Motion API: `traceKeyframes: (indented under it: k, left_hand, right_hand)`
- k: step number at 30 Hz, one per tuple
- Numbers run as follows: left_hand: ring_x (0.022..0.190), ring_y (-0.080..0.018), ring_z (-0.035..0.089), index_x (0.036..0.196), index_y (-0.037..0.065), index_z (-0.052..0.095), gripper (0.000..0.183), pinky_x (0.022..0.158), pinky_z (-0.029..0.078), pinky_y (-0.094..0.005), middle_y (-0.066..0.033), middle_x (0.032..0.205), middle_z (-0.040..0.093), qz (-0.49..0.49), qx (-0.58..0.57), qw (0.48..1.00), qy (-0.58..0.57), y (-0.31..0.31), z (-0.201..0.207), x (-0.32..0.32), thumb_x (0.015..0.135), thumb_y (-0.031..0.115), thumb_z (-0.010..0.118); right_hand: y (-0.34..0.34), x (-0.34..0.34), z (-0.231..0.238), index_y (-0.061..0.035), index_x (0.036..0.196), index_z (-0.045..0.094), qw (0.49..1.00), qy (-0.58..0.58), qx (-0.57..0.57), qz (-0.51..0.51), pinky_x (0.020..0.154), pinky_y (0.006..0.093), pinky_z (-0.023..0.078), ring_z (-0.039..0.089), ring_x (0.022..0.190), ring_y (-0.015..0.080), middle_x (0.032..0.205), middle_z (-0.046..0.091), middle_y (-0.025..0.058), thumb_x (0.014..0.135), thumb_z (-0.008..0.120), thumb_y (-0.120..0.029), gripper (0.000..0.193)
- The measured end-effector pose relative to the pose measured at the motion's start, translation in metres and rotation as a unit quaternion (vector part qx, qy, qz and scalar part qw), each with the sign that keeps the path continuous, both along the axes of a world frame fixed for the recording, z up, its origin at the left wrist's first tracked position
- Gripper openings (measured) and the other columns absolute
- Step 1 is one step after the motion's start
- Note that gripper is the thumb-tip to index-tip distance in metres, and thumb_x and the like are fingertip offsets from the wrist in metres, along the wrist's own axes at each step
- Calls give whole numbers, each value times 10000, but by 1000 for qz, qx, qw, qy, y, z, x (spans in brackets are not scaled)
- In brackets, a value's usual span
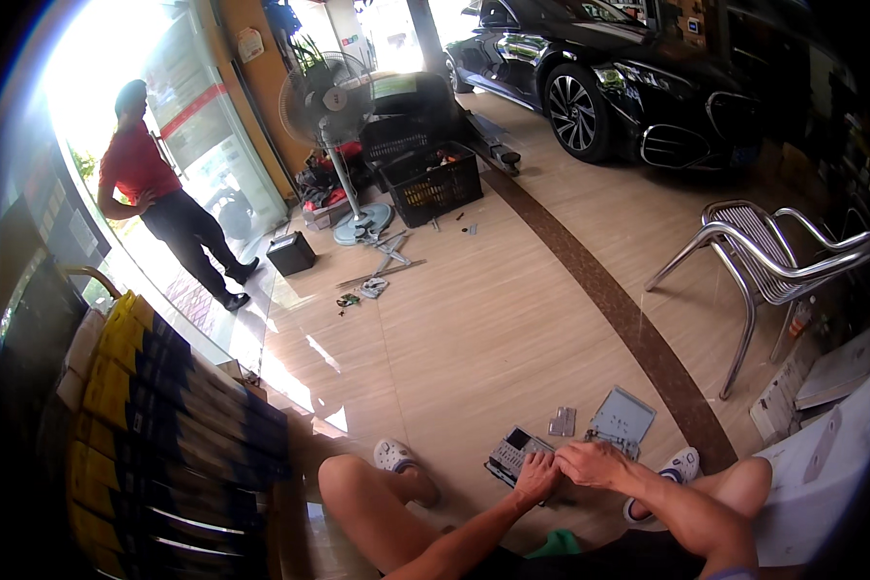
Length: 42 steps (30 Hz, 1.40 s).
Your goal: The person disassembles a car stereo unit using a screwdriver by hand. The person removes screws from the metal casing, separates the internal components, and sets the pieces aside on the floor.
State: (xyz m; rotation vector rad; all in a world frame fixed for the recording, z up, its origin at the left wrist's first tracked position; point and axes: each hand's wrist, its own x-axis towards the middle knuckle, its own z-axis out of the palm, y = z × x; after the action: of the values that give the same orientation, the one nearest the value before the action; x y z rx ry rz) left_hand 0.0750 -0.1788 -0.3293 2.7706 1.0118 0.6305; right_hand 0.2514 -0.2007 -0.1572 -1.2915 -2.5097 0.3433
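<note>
Well to the left of the hands, stacked yellow and blue boxes (126,387) are partly swallowed by the dark rim. Beyond them, farther from the hands, a person in a red shirt (143,169) is seen at the doorway, one arm bent to the hip, details washed out by glare. Ahead and to the left, a black box (291,253), a standing fan (327,101) and a metal folding frame (389,255) are seen on the floor; to their right a black crate (433,186) is filled with things that cannot be made out. Just to the left of and beneath the hands, the opened device (514,450) is placed on the floor, its near right part covered by the left hand (537,477), whose fingers are curled. The right hand (590,464) is brought against it, fingers drawn close; whether anything is pinched between them cannot be told. Just ahead, a small metal plate (562,421) is laid; ahead and right, a larger grey panel (623,416) is partly hidden by the right hand. Farther off, a black car (628,82) is cut by the upper edge. To the right, a metal chair (759,246) is partly lost in shadow.
</note>
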Motion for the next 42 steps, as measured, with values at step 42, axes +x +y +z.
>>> traceKeyframes:
  k: [42]
  left_hand:
    - [941, -269, 621, 1023, 83, 622, 203, 875, 427, -421, -103, 993, 633, 7, -27, 999, 45, 3, -6, 2, 885, 231, 611]
  right_hand:
    - [0, 0, 10, -77, 1069, 638, 995, 90, -7, -52, 695, 449, 613, 726, 824, 363, 936, 703, 153, 883, 632, -120, 191]
